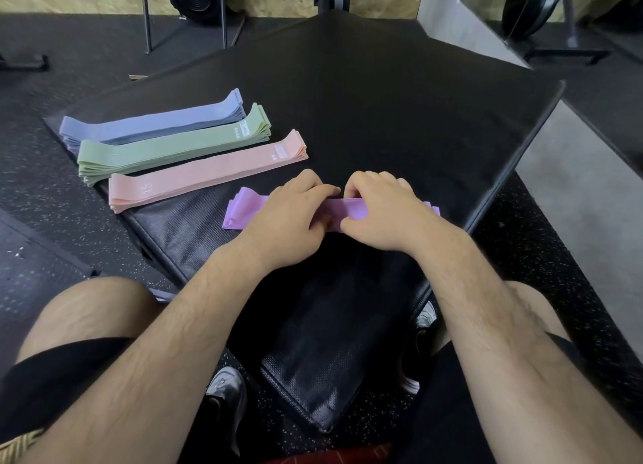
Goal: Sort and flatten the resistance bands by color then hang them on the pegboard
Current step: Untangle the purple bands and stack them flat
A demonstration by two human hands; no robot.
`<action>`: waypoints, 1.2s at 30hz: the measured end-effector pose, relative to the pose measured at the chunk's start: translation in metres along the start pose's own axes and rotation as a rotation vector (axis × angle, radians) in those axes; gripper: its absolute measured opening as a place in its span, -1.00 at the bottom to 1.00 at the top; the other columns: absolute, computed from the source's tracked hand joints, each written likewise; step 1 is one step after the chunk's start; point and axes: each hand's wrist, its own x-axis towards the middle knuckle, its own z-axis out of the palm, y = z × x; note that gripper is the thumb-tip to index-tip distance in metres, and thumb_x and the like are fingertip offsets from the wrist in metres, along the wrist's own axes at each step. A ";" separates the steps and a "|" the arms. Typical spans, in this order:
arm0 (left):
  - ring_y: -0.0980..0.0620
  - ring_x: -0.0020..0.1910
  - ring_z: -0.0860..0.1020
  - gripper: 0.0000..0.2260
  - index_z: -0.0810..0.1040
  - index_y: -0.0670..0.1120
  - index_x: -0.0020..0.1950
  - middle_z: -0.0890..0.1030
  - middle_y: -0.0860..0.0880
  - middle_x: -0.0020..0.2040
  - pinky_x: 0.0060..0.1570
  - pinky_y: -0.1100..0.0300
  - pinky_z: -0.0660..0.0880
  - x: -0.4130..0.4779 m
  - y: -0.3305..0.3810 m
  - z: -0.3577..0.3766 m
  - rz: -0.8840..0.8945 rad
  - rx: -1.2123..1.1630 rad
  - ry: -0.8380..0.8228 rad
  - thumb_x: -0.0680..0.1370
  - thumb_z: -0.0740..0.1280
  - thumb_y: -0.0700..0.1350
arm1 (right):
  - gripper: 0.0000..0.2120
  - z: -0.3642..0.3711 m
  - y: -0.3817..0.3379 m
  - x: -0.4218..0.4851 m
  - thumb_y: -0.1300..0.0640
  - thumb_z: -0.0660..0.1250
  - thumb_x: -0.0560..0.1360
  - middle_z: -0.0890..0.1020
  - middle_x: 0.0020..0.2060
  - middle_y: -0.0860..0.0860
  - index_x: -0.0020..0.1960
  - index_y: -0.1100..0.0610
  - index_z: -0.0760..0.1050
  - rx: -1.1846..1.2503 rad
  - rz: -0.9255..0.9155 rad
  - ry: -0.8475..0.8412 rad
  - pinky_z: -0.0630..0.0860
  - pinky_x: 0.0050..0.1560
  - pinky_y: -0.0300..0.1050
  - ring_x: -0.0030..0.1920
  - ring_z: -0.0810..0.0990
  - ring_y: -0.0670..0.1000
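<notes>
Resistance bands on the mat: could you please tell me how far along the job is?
Done: blue stack, green stack and pink stack lie flat, side by side on the mat. In hand: left hand and right hand pinch the purple bands. Left: hanging; no pegboard is in view.

The pink band [208, 175] is showing the number 15 near its left end, while its small white label [280, 151] is looking too blurry to read.

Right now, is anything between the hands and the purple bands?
No. The left hand and right hand both grip the purple bands on the mat. The pegboard is out of view, so that path can't be judged.
</notes>
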 end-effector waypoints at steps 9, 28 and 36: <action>-0.06 0.07 0.40 -0.74 0.51 -0.07 0.21 0.50 0.00 0.07 -0.03 0.19 0.13 -0.001 0.000 0.002 0.006 0.073 0.025 0.52 0.31 -0.15 | -0.80 0.006 0.003 0.001 -0.08 0.28 0.53 0.41 0.07 -0.07 0.11 -0.04 0.47 -0.051 -0.019 -0.015 0.28 0.20 -0.05 0.00 0.45 0.02; 0.09 0.06 0.41 -0.54 0.41 -0.01 0.25 0.38 0.13 0.06 0.04 0.20 0.29 -0.004 -0.003 -0.003 -0.041 -0.083 0.019 0.44 0.48 0.04 | -0.68 -0.014 0.002 -0.004 0.00 0.45 0.41 0.56 -0.04 -0.16 0.08 -0.13 0.40 0.424 -0.048 -0.113 0.55 -0.10 -0.05 -0.08 0.57 -0.07; 0.11 0.08 0.49 -0.61 0.46 -0.01 0.23 0.53 0.10 0.13 0.07 0.12 0.47 -0.037 -0.003 -0.058 -0.148 -0.231 0.147 0.40 0.31 -0.01 | -0.60 -0.011 -0.028 -0.007 0.16 0.31 0.51 0.48 0.16 -0.18 0.29 -0.08 0.35 0.260 -0.265 0.038 0.50 0.13 0.03 0.13 0.49 -0.03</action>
